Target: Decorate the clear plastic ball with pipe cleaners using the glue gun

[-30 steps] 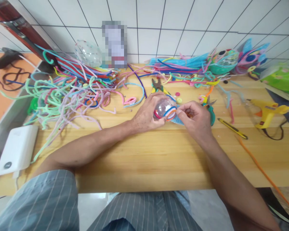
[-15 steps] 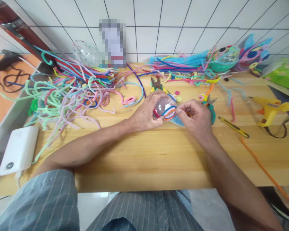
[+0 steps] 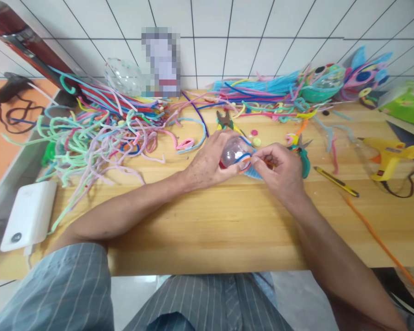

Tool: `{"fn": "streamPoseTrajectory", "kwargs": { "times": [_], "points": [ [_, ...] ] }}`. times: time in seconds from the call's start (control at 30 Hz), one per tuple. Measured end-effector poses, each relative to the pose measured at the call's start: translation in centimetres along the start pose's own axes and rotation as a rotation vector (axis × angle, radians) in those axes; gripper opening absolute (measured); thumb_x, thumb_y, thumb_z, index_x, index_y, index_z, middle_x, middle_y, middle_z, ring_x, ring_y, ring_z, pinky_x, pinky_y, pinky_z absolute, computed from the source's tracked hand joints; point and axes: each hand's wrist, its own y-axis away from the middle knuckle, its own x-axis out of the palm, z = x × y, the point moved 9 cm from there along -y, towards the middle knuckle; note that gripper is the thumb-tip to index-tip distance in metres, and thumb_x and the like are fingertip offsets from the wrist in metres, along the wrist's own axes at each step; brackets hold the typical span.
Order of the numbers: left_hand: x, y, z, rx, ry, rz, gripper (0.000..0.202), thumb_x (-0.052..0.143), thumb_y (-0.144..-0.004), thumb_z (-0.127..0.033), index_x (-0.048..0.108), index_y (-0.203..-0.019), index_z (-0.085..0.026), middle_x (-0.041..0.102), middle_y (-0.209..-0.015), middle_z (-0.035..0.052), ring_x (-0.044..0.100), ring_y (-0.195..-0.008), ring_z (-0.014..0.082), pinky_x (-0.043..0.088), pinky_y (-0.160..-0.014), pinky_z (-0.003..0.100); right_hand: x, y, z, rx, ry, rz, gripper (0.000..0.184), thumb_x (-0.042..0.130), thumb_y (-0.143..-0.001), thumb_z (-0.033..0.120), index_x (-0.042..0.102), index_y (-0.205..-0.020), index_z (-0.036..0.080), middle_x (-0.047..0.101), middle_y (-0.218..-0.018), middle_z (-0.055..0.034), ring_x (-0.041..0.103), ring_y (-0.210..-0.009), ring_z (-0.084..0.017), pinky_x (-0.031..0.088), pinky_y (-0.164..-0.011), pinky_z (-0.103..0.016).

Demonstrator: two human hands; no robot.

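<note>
Head view looks down on a wooden table whose near edge runs just above the person's lap; the broad strip of board between that edge and the hands is bare, crossed only by 2 forearms. A tangled pile of pipe cleaners covers the left rear quarter and trails over the left edge, and a straighter blue bundle lies along the back edge against the tiled wall. A white box sits at the near left corner, partly over the edge. A yellow glue gun lies near the right edge, its cord looping beside it, and a long orange pipe cleaner runs diagonally off the near right edge.

At the table's middle the left hand is curled around a clear ball, gripping it just above the board. The right hand pinches the blue and orange strands looped on the ball's right side, thumb and forefinger closed on them. Green scissors lie just behind the right hand, a yellow knife lies to its right with clear board around it, and pliers rest just behind the ball
</note>
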Motion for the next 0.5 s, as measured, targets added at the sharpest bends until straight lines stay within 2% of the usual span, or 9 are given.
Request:
{"fn": "streamPoseTrajectory", "kwargs": {
  "times": [0.2,0.33,0.5],
  "points": [
    [-0.2,-0.2,-0.6,0.019,-0.066,0.008,0.048,0.069,-0.099,-0.046,0.057,-0.137,-0.02,0.063,-0.137,0.0174,0.059,-0.134,0.0301,0.052,-0.115,0.049,0.3,0.4,1.0,-0.078,0.026,0.004,0.008,0.071,-0.09,0.027,0.069,-0.083,0.026,0.07,-0.081,-0.0012,0.065,-0.07,-0.017,0.051,-0.063,-0.033],
    [0.0,-0.2,-0.4,-0.047,-0.059,0.041,0.046,0.071,-0.096,-0.038,0.055,-0.136,-0.022,0.062,-0.141,0.0161,0.059,-0.137,0.0308,0.05,-0.117,0.049,0.3,0.5,1.7,-0.156,0.047,0.002,0.007,0.071,-0.092,0.026,0.071,-0.085,0.024,0.07,-0.082,-0.0012,0.064,-0.069,-0.016,0.051,-0.062,-0.031],
    [-0.4,-0.2,-0.2,-0.097,-0.095,0.011,0.045,0.07,-0.093,-0.034,0.055,-0.134,-0.022,0.066,-0.134,0.0141,0.062,-0.131,0.0307,0.051,-0.115,0.049,0.2,0.6,2.5,-0.275,0.085,0.009,0.007,0.07,-0.097,0.023,0.077,-0.097,0.026,0.073,-0.086,-0.0026,0.067,-0.072,-0.018,0.053,-0.063,-0.033]
  ]
}}
